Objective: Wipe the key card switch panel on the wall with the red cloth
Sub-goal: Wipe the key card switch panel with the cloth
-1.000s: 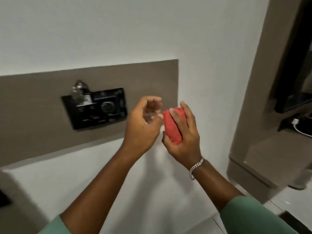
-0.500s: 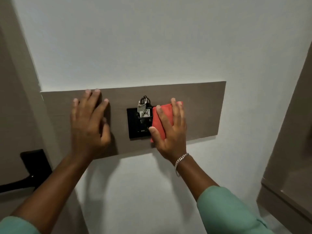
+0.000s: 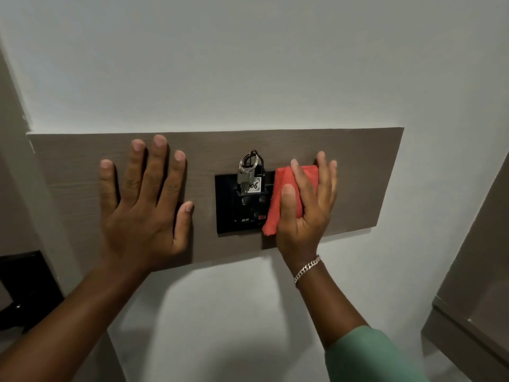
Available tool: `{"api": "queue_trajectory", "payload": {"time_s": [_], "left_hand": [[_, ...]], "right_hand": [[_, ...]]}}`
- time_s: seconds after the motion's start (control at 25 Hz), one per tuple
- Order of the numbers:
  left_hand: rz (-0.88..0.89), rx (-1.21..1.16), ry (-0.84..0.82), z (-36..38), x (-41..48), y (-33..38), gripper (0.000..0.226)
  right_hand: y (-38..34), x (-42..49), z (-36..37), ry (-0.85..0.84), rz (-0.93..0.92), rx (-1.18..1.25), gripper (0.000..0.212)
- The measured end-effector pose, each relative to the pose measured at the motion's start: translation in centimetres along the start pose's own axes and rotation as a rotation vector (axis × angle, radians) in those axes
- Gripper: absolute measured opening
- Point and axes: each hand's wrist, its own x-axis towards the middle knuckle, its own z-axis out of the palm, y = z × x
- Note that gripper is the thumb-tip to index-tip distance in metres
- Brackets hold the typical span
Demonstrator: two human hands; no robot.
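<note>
red cloth [image 3: 278,199] over switch panel [image 3: 228,205] right edge | right hand [image 3: 305,210] pressing

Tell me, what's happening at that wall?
A person is wiping a black switch panel set in a brown wall board. The right hand presses a folded red cloth flat against the panel's right side. The left hand lies open on the board, to the panel's left. A key on a ring, with a tag, hangs at the top of the panel.
</note>
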Motion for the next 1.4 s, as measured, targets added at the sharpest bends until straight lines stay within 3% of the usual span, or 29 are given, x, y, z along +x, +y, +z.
{"api": "queue_trajectory", "payload": {"time_s": [0.16, 0.32, 0.48, 0.6, 0.76, 0.92, 1.08, 1.2, 1.28, 1.4], "left_hand": [[-0.002, 0.009, 0.014, 0.2, -0.1, 0.1, 0.072], [-0.009, 0.01, -0.002, -0.2, 0.1, 0.2, 0.073], [-0.012, -0.011, -0.01, -0.2, 0.2, 0.2, 0.072], [-0.009, -0.024, -0.003, -0.2, 0.2, 0.3, 0.071], [-0.01, -0.041, 0.016, -0.1, 0.3, 0.1, 0.071], [-0.003, -0.037, 0.009, -0.4, 0.4, 0.2, 0.072], [-0.001, -0.037, 0.027, 0.0, 0.3, 0.2, 0.072], [0.003, -0.028, 0.029, 0.1, 0.3, 0.2, 0.073], [0.005, -0.03, 0.025, 0.0, 0.3, 0.1, 0.073], [0.013, -0.02, 0.02, 0.0, 0.3, 0.0, 0.073]], "right_hand": [[0.2, -0.6, -0.6, -0.038, -0.151, -0.08, 0.046], [-1.3, 0.2, 0.3, 0.055, 0.122, -0.029, 0.043], [-0.2, -0.6, -1.1, -0.05, -0.107, -0.095, 0.046], [-0.9, 0.7, -0.5, -0.014, 0.103, -0.037, 0.046], [-0.4, 0.7, -1.2, -0.185, -0.124, -0.113, 0.052], [-1.6, 1.3, -0.2, 0.009, 0.234, 0.007, 0.049], [-0.7, -0.2, 0.2, -0.005, 0.028, -0.058, 0.052], [-0.6, -3.4, 0.8, 0.13, 0.298, -0.009, 0.059], [-2.0, -5.6, 2.0, 0.126, 0.369, -0.006, 0.063], [-1.2, -6.8, 1.9, 0.007, 0.163, -0.09, 0.064]]}}
